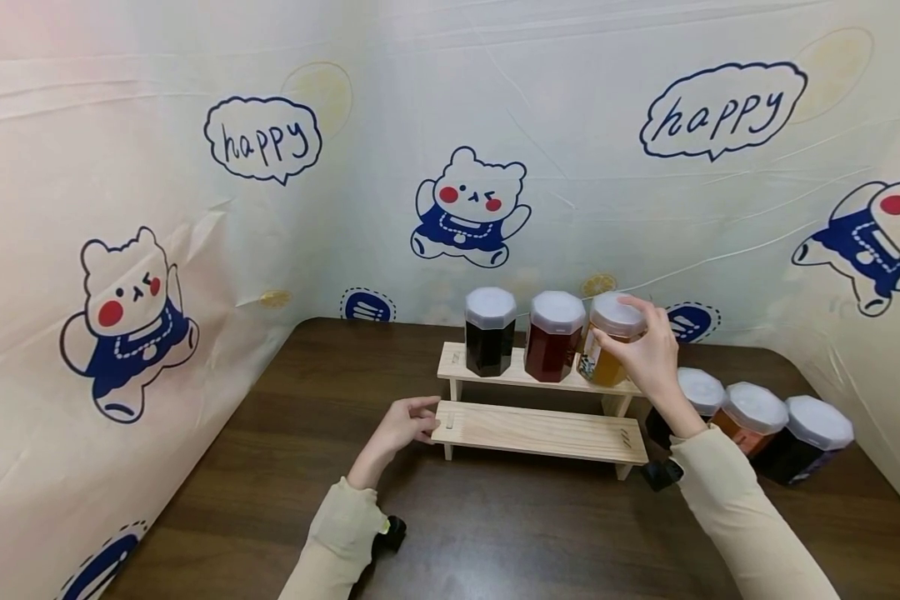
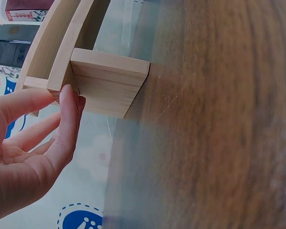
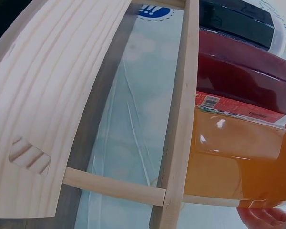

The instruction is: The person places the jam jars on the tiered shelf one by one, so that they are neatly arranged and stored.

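Observation:
My right hand (image 1: pixel 651 350) grips an amber jar (image 1: pixel 609 368) with a frosted white lid, which stands on the upper step at the right of a two-step wooden rack (image 1: pixel 540 428). In the right wrist view the amber jar (image 3: pixel 238 157) sits on the upper board, with fingertips (image 3: pixel 264 217) around its far side. A dark red jar (image 1: pixel 552 354) and a black jar (image 1: pixel 489 350) stand to its left on that step. At the lower step's left end, my left hand (image 1: pixel 401 429) pinches the board's corner between thumb and finger, clearest in the left wrist view.
Right of the rack, on the brown table (image 1: pixel 270 500), stand a dark jar (image 1: pixel 696 392), an orange-red jar (image 1: pixel 750 417) and another dark jar (image 1: pixel 802 442), partly behind the right forearm. A printed curtain (image 1: pixel 570 108) encloses the table's back and sides.

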{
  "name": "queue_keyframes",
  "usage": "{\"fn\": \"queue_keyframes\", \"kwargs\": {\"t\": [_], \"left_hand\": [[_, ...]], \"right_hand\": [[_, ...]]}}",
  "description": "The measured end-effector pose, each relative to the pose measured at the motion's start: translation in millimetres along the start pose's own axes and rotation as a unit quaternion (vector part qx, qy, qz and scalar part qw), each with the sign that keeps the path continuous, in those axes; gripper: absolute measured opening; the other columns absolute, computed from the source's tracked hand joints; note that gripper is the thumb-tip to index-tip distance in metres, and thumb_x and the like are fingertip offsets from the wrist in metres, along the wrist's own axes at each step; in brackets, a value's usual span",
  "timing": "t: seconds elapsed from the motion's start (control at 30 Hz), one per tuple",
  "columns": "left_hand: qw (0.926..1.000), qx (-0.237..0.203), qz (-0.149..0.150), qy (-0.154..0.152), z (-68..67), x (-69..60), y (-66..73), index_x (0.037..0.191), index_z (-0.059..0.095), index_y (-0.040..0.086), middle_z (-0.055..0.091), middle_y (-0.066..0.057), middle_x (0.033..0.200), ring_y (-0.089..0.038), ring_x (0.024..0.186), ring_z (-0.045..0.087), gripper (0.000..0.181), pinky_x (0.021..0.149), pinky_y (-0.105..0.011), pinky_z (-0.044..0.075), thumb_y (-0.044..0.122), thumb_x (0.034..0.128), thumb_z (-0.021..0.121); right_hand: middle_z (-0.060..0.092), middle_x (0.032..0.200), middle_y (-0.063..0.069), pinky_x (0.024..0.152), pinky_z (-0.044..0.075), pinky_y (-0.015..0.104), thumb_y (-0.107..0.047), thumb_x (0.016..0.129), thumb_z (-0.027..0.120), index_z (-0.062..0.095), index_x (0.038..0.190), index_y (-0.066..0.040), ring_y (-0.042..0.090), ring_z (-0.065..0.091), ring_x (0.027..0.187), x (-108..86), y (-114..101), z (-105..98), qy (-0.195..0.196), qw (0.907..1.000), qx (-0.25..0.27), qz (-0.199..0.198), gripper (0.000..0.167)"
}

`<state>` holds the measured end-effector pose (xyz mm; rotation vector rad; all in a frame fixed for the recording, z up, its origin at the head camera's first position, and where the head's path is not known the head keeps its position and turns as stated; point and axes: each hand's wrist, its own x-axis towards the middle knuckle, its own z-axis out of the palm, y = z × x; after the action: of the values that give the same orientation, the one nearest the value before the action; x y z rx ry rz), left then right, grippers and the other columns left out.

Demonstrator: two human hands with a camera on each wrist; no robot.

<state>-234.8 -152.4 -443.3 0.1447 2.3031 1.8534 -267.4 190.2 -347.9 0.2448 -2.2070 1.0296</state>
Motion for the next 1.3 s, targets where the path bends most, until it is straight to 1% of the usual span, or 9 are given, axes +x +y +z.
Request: {"fn": "queue_keyframes", "kwargs": {"t": [0.17,0.3,0.37,0.43,0.53,0.67,0.83,1.03,1.3], "left_hand": [[0.9999,0.006,-0.006,0.007,-1.2,-0.1,0.1,0.121,0.047,-0.011,0.061,-0.017,0.084,-0.016,0.064,0.058,0.042,0.056,-0.033,0.054,-0.007,0.0798,0.056],[0.9999,0.005,-0.007,0.005,-2.1,-0.4,0.7,0.121,0.048,-0.010,0.061,-0.017,0.084,-0.015,0.064,0.058,0.042,0.056,-0.032,0.054,-0.007,0.0798,0.056],[1.0000,0.006,-0.007,0.001,-1.9,-3.8,6.2,0.121,0.047,-0.011,0.061,-0.019,0.085,-0.016,0.064,0.058,0.042,0.057,-0.033,0.054,-0.007,0.0798,0.055],[0.9999,0.010,-0.007,-0.002,-1.2,-9.1,13.9,0.121,0.046,-0.012,0.060,-0.021,0.085,-0.016,0.064,0.058,0.042,0.058,-0.034,0.054,-0.008,0.0802,0.055],[1.0000,0.008,-0.004,0.001,-0.4,-8.4,12.1,0.120,0.047,-0.013,0.060,-0.020,0.084,-0.016,0.064,0.058,0.041,0.058,-0.034,0.054,-0.009,0.0794,0.054],[1.0000,0.001,0.000,0.007,-1.2,0.7,-2.2,0.120,0.048,-0.011,0.061,-0.017,0.083,-0.015,0.062,0.057,0.042,0.056,-0.032,0.054,-0.008,0.0786,0.056],[1.0000,0.003,-0.004,0.006,-1.2,0.8,-1.8,0.121,0.047,-0.011,0.061,-0.017,0.084,-0.015,0.062,0.058,0.043,0.056,-0.033,0.054,-0.008,0.0791,0.056],[1.0000,0.002,-0.007,0.005,-0.9,0.3,-1.2,0.121,0.047,-0.010,0.061,-0.017,0.084,-0.016,0.062,0.058,0.042,0.057,-0.034,0.054,-0.007,0.0795,0.056],[1.0000,0.000,-0.008,0.000,-0.1,1.1,-0.8,0.121,0.048,-0.010,0.061,-0.017,0.084,-0.014,0.062,0.057,0.042,0.056,-0.032,0.054,-0.007,0.0794,0.056]], "right_hand": [[0.044,0.104,0.023,0.070,0.044,0.047,-0.017,0.069,0.075,0.050,0.118,-0.007,0.035,0.045,0.091,-0.8,-3,0,-0.016,0.9997,0.007,0.014,0.056],[0.042,0.108,0.024,0.068,0.041,0.040,-0.017,0.071,0.074,0.047,0.122,-0.007,0.033,0.044,0.091,-2.3,-5,-1,-0.029,0.9993,0.010,0.020,0.058],[0.042,0.110,0.024,0.067,0.040,0.036,-0.015,0.072,0.073,0.045,0.124,-0.007,0.031,0.043,0.090,-3.9,-6,-3,-0.036,0.9991,0.013,0.017,0.060],[0.042,0.114,0.023,0.069,0.041,0.038,-0.013,0.072,0.073,0.044,0.125,-0.006,0.030,0.043,0.094,-5.9,-5,-6,-0.041,0.9988,0.023,0.011,0.061],[0.041,0.121,0.022,0.079,0.043,0.044,-0.011,0.073,0.072,0.041,0.127,-0.003,0.032,0.043,0.102,-8.9,-3,-11,-0.051,0.9980,0.037,0.005,0.062],[0.040,0.125,0.022,0.087,0.039,0.051,-0.011,0.076,0.069,0.039,0.128,-0.001,0.037,0.042,0.108,-11.9,-1,-19,-0.058,0.9973,0.043,0.012,0.061],[0.043,0.125,0.022,0.091,0.037,0.052,-0.013,0.077,0.068,0.038,0.128,-0.002,0.039,0.043,0.110,-15.2,-1,-26,-0.055,0.9972,0.044,0.024,0.060],[0.047,0.122,0.019,0.093,0.036,0.050,-0.016,0.078,0.068,0.043,0.126,-0.004,0.035,0.045,0.111,-19.6,0,-36,-0.039,0.9981,0.042,0.024,0.055],[0.051,0.119,0.017,0.090,0.038,0.050,-0.014,0.078,0.067,0.050,0.119,0.000,0.035,0.046,0.108,-27.1,2,-51,-0.028,0.9992,0.012,0.026,0.046]]}}
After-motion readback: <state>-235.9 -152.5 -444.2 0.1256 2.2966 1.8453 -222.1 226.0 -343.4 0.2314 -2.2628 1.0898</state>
